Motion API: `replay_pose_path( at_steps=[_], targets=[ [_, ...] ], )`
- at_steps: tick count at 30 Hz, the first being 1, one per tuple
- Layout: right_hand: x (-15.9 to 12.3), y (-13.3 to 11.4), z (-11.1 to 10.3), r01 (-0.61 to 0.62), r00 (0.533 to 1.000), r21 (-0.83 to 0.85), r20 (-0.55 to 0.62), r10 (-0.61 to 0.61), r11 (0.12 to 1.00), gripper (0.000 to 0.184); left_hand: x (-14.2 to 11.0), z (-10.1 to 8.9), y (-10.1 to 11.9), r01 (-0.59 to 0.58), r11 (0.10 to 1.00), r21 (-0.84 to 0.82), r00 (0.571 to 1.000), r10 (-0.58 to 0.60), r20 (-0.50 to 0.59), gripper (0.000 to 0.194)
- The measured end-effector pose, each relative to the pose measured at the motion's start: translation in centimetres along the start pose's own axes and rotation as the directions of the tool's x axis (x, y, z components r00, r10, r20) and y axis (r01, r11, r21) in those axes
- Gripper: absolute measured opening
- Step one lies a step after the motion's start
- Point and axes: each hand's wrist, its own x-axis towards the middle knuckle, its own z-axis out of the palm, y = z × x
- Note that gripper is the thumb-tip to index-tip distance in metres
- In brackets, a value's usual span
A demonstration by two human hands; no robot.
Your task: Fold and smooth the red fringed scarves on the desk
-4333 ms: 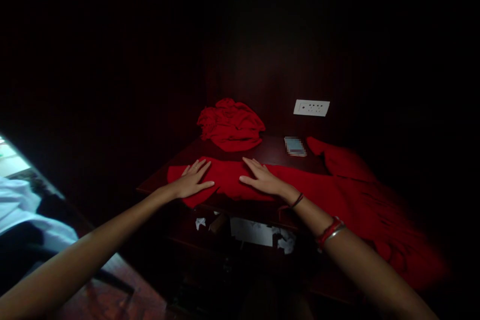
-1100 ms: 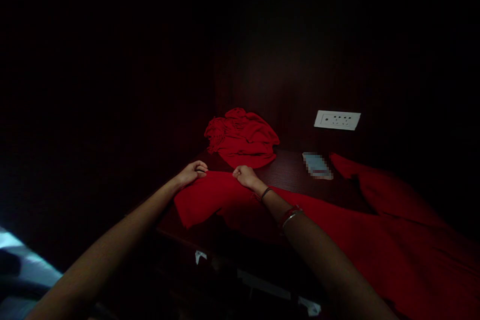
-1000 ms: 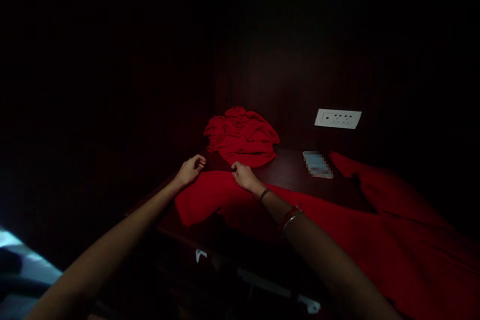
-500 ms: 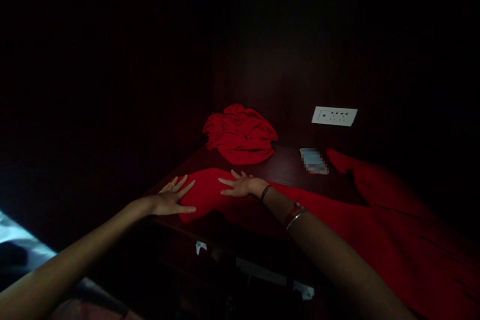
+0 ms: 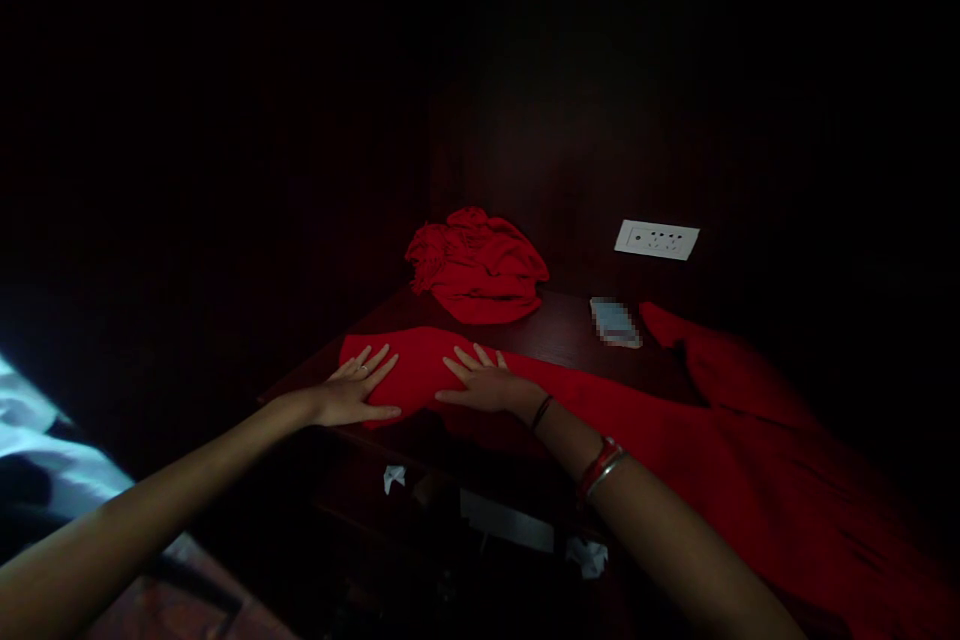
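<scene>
A long red cloth [image 5: 637, 417] runs along the dark wooden tabletop [image 5: 566, 344] and spreads toward the lower right. On its left end lies my left hand [image 5: 358, 392], flat with the fingers spread; a ring shows on one finger. A short way to the right, my right hand [image 5: 481, 380] also rests on the cloth, palm down and fingers apart. Neither hand grips anything. Behind them sits a bunched red scarf [image 5: 484, 270] with fringe at its left side, apart from both hands.
A blurred-out phone-like object [image 5: 615, 322] lies at the back right. A white socket plate [image 5: 657, 240] is on the dark wall above it. Below the table edge are crumpled white scraps [image 5: 586, 557] and a pale flat strip [image 5: 506, 520]. Whitish fabric [image 5: 67, 465] shows at far left.
My right hand has shifted slightly on the cloth, its fingers now pointing more forward. The cloth's left end looks flatter and more spread out. The view has turned slightly.
</scene>
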Motion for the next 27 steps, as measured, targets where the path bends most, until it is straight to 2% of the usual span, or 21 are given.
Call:
replay_pose_path(
  at_steps=[4,8,10,13,16,20,24,27],
  targets=[
    [-1.4,-0.6,-1.7,0.022,0.999,0.076,-0.045,-0.019,0.997,0.079,-0.4,-0.5,-0.2,-0.038,0.999,0.001,0.999,0.038,-0.010,0.092],
    [-5.1,-0.3,-3.3,0.027,0.988,0.139,-0.153,-0.005,0.990,0.074,-0.9,-1.7,0.6,-0.083,0.997,-0.003,0.985,0.082,-0.153,0.076],
    [-6.8,0.2,-2.8,-0.037,0.986,0.127,-0.159,0.057,0.991,0.071,-0.7,-2.2,1.6,-0.111,0.994,0.003,0.967,0.109,-0.232,0.070],
    [-8.3,0.8,-0.7,-0.135,0.980,0.029,-0.141,0.138,0.990,0.067,0.2,-1.9,3.2,-0.205,0.979,0.025,0.933,0.203,-0.298,0.065],
    [-8.5,0.9,1.3,-0.163,0.966,-0.058,-0.211,0.147,0.985,0.062,1.2,-0.5,4.3,-0.233,0.972,0.015,0.940,0.229,-0.254,0.065],
    [-8.3,0.8,2.0,-0.172,0.956,-0.106,-0.259,0.140,0.979,0.061,1.8,1.1,4.3,-0.232,0.972,0.035,0.954,0.235,-0.189,0.074],
    [-8.5,0.8,1.9,-0.158,0.940,-0.116,-0.323,0.113,0.981,0.063,1.6,1.0,4.0,-0.235,0.971,0.048,0.958,0.240,-0.157,0.072],
    [-8.8,0.7,2.2,-0.140,0.921,-0.112,-0.381,0.088,0.984,0.064,1.5,1.0,4.1,-0.234,0.971,0.058,0.955,0.240,-0.172,0.066]
  ],
)
